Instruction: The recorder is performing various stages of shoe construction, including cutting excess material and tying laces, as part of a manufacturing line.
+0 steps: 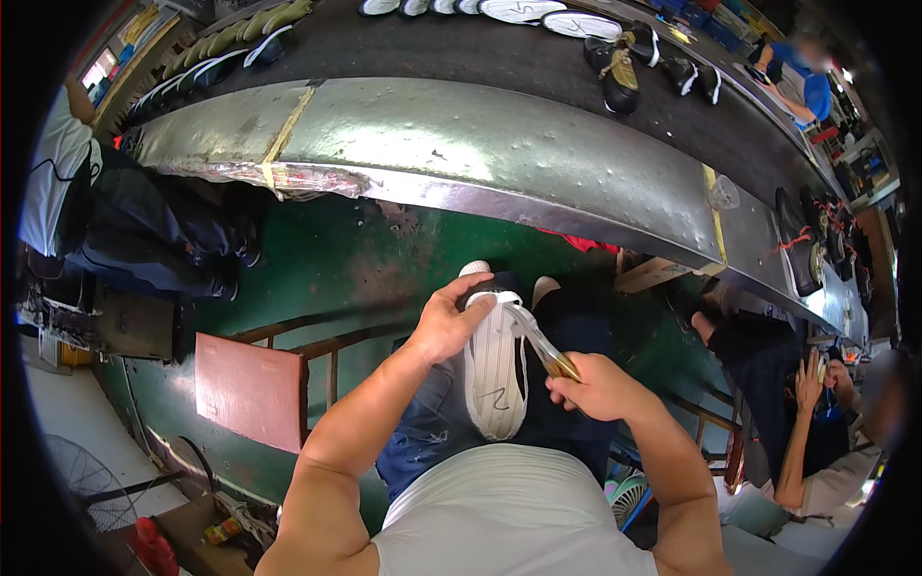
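Across my lap lies a shoe (496, 370) with its pale bottom facing up and a dark hand-drawn mark near the end closest to me. My left hand (448, 322) is closed around its far end, the thumb pressing on the white edge there. Gripped in my right hand (603, 387) is a pair of pliers (540, 344) with a silver head and a brass-coloured handle. The head of the pliers meets the far right edge of the shoe. Whether the jaws have hold of the edge is too small to tell.
Ahead runs a long metal-edged bench (432, 130) with a dark belt (413, 53) carrying rows of shoes and soles (523, 10). A brown stool (252, 389) stands at left. People work at the left, right and far right. A fan (82, 480) is at lower left.
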### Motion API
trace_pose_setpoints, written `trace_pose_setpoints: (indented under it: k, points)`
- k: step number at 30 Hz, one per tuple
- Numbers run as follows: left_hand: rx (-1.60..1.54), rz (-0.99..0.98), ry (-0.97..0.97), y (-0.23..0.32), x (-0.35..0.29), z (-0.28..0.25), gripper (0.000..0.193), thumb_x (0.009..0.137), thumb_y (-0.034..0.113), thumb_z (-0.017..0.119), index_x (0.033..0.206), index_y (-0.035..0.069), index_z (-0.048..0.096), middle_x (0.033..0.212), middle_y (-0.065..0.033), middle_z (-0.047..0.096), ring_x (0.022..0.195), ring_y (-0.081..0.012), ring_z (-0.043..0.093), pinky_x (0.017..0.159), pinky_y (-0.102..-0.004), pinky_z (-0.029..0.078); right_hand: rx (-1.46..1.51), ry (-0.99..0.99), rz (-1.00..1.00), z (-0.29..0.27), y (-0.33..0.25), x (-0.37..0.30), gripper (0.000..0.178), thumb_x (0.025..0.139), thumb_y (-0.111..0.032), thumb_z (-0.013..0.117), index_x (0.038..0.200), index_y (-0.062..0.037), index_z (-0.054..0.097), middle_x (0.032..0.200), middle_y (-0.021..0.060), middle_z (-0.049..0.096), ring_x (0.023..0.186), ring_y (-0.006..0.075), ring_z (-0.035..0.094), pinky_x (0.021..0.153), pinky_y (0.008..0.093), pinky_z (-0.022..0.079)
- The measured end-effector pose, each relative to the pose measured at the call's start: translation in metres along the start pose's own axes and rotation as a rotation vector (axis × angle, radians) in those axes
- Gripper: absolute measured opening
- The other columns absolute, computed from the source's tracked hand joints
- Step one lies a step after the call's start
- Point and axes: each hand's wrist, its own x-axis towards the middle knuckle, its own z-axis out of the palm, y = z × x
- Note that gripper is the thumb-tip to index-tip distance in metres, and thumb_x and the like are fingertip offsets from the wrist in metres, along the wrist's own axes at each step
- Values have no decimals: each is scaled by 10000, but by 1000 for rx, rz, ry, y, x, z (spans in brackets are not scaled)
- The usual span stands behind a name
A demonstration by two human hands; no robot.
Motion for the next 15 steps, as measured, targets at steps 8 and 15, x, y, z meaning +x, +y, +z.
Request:
trace_pose_setpoints:
  k: [8, 15]
  points:
    - [68, 0, -115, 11, 5, -8, 505, 923, 70, 675, 1404, 19, 532, 1219, -79, 651, 1075, -133, 602, 964, -279, 479, -466, 421, -346, 15, -10, 42, 294, 1034, -258, 511, 1002, 27, 576, 738, 101, 629, 668, 178, 642, 627, 338, 514]
    - [-179, -137, -211, 17, -15, -16, 752, 811, -32, 525, 1537, -16, 328, 1385, -191, 552, 1301, -217, 511, 1089, -319, 382, -81, 577, -381, 30, 11, 37, 522, 806, -363, 819, 1058, 18, 565, 799, 119, 656, 734, 255, 672, 696, 362, 535]
